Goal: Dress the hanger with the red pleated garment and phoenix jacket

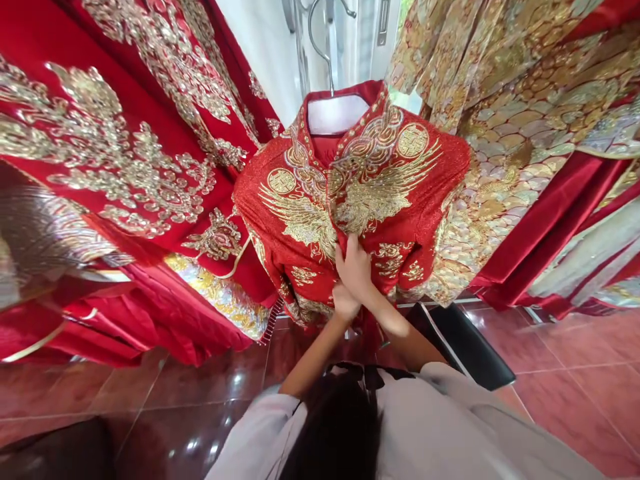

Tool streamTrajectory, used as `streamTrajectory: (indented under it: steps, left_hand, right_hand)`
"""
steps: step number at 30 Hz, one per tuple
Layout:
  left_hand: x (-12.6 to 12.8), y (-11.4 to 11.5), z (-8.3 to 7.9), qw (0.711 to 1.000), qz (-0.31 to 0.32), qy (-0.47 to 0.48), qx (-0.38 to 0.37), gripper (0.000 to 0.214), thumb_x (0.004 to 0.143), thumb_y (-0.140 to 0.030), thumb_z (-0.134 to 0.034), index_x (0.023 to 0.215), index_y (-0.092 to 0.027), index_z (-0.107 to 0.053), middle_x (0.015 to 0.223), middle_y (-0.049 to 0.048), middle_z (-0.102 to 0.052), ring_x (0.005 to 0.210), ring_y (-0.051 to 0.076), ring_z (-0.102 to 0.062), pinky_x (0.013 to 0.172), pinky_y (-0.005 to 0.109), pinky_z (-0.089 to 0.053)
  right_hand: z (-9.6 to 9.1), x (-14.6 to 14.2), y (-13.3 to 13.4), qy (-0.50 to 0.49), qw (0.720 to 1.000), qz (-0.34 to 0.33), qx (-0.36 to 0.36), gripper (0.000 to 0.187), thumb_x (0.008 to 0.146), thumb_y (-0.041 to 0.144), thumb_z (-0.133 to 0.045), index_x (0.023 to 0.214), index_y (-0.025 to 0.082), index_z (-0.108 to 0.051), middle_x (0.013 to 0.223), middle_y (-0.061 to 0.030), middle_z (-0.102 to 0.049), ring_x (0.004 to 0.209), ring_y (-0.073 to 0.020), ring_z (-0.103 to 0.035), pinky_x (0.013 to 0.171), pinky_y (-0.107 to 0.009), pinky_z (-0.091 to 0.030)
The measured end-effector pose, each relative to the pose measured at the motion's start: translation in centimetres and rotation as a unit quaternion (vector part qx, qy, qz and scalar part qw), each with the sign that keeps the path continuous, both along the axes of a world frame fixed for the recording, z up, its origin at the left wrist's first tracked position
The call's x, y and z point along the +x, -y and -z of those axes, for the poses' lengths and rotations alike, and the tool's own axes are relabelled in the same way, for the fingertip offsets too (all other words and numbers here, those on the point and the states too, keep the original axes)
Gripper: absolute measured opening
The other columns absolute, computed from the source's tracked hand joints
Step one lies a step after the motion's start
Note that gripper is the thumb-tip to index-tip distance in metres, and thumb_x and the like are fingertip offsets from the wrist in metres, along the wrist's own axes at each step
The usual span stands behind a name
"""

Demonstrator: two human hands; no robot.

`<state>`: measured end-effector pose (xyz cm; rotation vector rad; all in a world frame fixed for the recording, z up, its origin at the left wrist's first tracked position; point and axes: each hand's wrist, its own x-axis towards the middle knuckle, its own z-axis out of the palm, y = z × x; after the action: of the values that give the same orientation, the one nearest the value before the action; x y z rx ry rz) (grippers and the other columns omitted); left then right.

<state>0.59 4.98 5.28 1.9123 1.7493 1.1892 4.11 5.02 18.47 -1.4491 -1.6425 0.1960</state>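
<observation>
In front of me a red jacket (300, 207) with gold embroidery hangs on a metal hanger (320, 50). Its stand collar is open at the neck, with white padding (336, 115) inside. My right hand (354, 267) pinches the jacket's front opening at chest height, below the embroidered wings. Just under it and slightly left, my left hand (346, 301) is closed on the same front edge. The two hands nearly touch. Any fastener between the fingers is hidden.
Red garments with gold beading (130, 153) hang close on the left. A gold scale-patterned garment (505, 153) hangs on the right. A dark flat box-like object (475, 347) rests on the glossy tiled floor (565, 393). A metal rail (303, 40) stands behind the jacket.
</observation>
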Motion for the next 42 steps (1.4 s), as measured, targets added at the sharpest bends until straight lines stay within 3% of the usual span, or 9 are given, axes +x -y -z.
streamTrajectory:
  steps: [4, 7, 9, 13, 16, 21, 25, 32, 42]
  left_hand:
    - [-2.2, -1.2, 0.9, 0.992, 0.021, 0.114, -0.052, 0.025, 0.09, -0.033, -0.06, 0.103, -0.011, -0.061, 0.104, 0.0084, -0.061, 0.095, 0.019, -0.059, 0.085, 0.039, -0.051]
    - [-4.4, 0.4, 1.8, 0.969, 0.032, 0.232, -0.079, 0.019, 0.075, -0.029, -0.07, 0.072, -0.013, -0.06, 0.081, 0.0061, -0.062, 0.086, 0.02, -0.059, 0.083, 0.035, -0.049]
    - [-5.9, 2.4, 3.0, 0.941, 0.019, 0.323, -0.102, 0.02, 0.069, -0.031, -0.069, 0.066, -0.015, -0.058, 0.074, 0.005, -0.061, 0.079, 0.019, -0.059, 0.077, 0.031, -0.049]
    - [-9.0, 6.9, 5.9, 0.856, -0.066, 0.488, -0.159, 0.03, 0.068, -0.045, -0.063, 0.074, -0.017, -0.054, 0.075, 0.0038, -0.06, 0.068, 0.017, -0.06, 0.065, 0.027, -0.047]
    - [-10.9, 8.5, 7.2, 0.79, -0.11, 0.569, -0.199, 0.033, 0.066, -0.047, -0.065, 0.077, -0.018, -0.052, 0.078, 0.0039, -0.061, 0.068, 0.018, -0.061, 0.065, 0.03, -0.048]
    - [-11.4, 7.0, 6.6, 0.72, -0.097, 0.65, -0.224, 0.033, 0.066, -0.043, -0.07, 0.082, -0.019, -0.055, 0.085, 0.0049, -0.065, 0.086, 0.022, -0.064, 0.078, 0.035, -0.05]
    - [-9.7, 5.6, 5.5, 0.702, -0.062, 0.674, -0.22, 0.041, 0.064, -0.039, -0.075, 0.094, -0.016, -0.061, 0.095, 0.0066, -0.067, 0.103, 0.024, -0.062, 0.092, 0.035, -0.046]
    - [-4.3, 7.4, 4.8, 0.714, -0.001, 0.653, -0.251, 0.059, 0.049, -0.021, -0.086, 0.102, -0.013, -0.062, 0.102, 0.0096, -0.068, 0.101, 0.026, -0.063, 0.097, 0.041, -0.044]
    - [-2.7, 8.6, 3.7, 0.742, -0.035, 0.637, -0.206, 0.056, 0.065, -0.024, -0.079, 0.116, -0.02, -0.057, 0.122, 0.0078, -0.061, 0.117, 0.023, -0.056, 0.105, 0.038, -0.04]
  right_hand:
    - [2.7, 0.5, -2.2, -0.013, 1.0, 0.015, 0.022, 0.036, 0.092, 0.024, -0.036, 0.122, 0.01, -0.049, 0.111, -0.0187, -0.057, 0.103, -0.0264, -0.057, 0.088, -0.04, -0.048]
    - [6.3, 1.0, -0.7, -0.14, 0.987, -0.083, -0.011, 0.043, 0.087, 0.032, -0.047, 0.126, 0.013, -0.05, 0.125, -0.0162, -0.053, 0.121, -0.0256, -0.048, 0.105, -0.043, -0.038]
    - [9.5, 1.6, 1.3, -0.255, 0.951, -0.151, -0.085, 0.042, 0.079, 0.033, -0.058, 0.118, 0.017, -0.057, 0.122, -0.0118, -0.057, 0.117, -0.0228, -0.052, 0.107, -0.04, -0.037]
    - [15.6, 4.0, 4.7, -0.387, 0.903, -0.096, -0.161, 0.027, 0.064, 0.031, -0.066, 0.087, 0.018, -0.06, 0.079, -0.0038, -0.064, 0.069, -0.0159, -0.06, 0.071, -0.033, -0.053]
    - [18.1, 7.0, 5.1, -0.481, 0.858, -0.033, -0.176, 0.033, 0.055, 0.032, -0.071, 0.079, 0.02, -0.051, 0.069, 0.0018, -0.06, 0.056, -0.0123, -0.056, 0.052, -0.024, -0.049]
    - [18.0, 10.4, 4.1, -0.58, 0.788, -0.031, -0.205, 0.041, 0.054, 0.039, -0.076, 0.083, 0.02, -0.054, 0.084, -0.0024, -0.067, 0.074, -0.0164, -0.064, 0.068, -0.031, -0.055]
    - [17.1, 9.1, 5.3, -0.59, 0.772, -0.055, -0.231, 0.045, 0.051, 0.035, -0.08, 0.087, 0.018, -0.06, 0.097, -0.0055, -0.068, 0.09, -0.0199, -0.065, 0.086, -0.036, -0.052]
    - [16.4, 5.5, 7.7, -0.567, 0.777, -0.04, -0.271, 0.04, 0.051, 0.025, -0.079, 0.088, 0.015, -0.065, 0.096, -0.0073, -0.069, 0.089, -0.021, -0.064, 0.091, -0.039, -0.048]
    - [14.7, 5.6, 7.7, -0.604, 0.746, -0.049, -0.275, 0.052, 0.046, 0.019, -0.082, 0.095, 0.015, -0.064, 0.097, -0.0051, -0.069, 0.087, -0.0182, -0.064, 0.091, -0.037, -0.049]
